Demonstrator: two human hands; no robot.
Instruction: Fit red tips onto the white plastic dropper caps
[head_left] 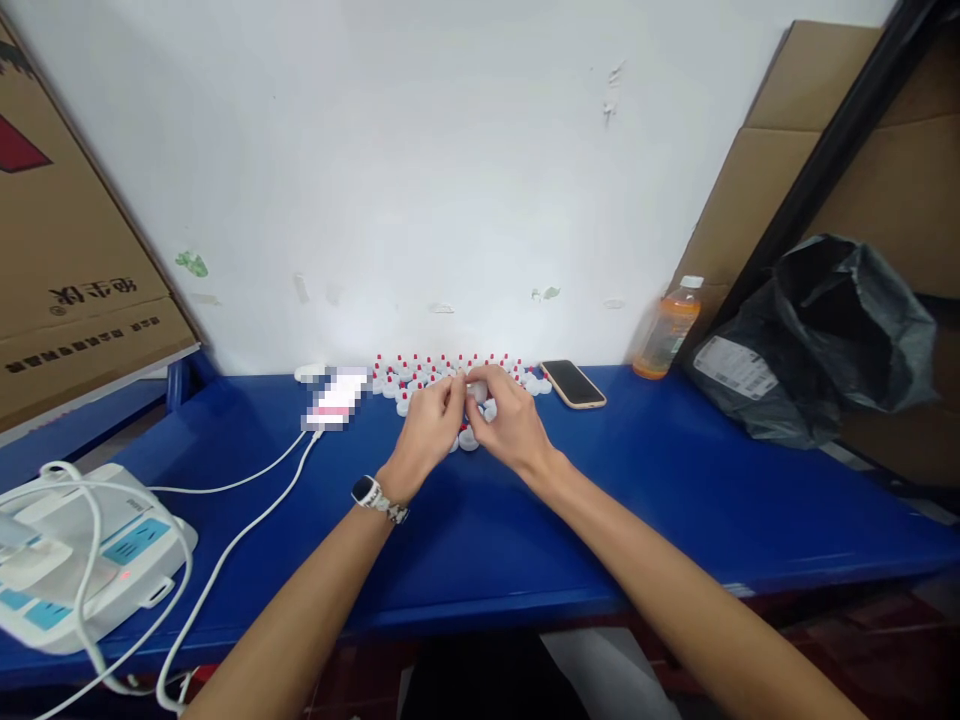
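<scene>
both hands [469, 420], white cap [478, 391] between fingertips

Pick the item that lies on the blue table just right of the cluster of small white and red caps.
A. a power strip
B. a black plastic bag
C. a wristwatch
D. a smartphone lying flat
D: the smartphone lies flat on the blue table beside the right edge of the white and red caps.

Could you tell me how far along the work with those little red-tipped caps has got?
Done: rows of red-tipped caps stand along the wall. In hand: the left hand and right hand meet over one white piece. Left: a few loose caps lie around the hands on the blue table.
</scene>
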